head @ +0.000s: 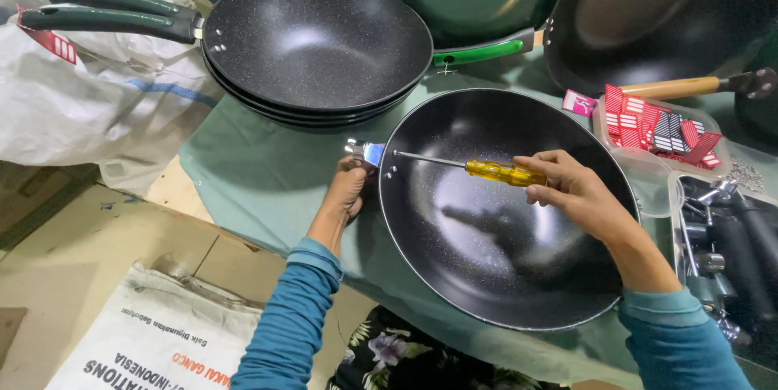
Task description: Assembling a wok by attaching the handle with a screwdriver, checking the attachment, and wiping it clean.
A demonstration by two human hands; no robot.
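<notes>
A black non-stick wok pan (pixel 502 276) lies on the green cloth in front of me. My right hand (pixel 571 187) grips a screwdriver with a yellow handle (pixel 496 171); its shaft reaches left across the pan, with the tip at the rim by the metal handle bracket (pixel 365 151). My left hand (pixel 348 187) holds the pan's left rim just under that bracket. Both arms wear blue sleeves.
A stack of black woks with green handles (pixel 316 41) stands at the back left. More pans (pixel 656 17) lean at the back right. A clear tub of red and black tags (pixel 660 130) and a tray of black handles and screws (pixel 729 252) sit on the right. White sacks (pixel 81 106) lie left.
</notes>
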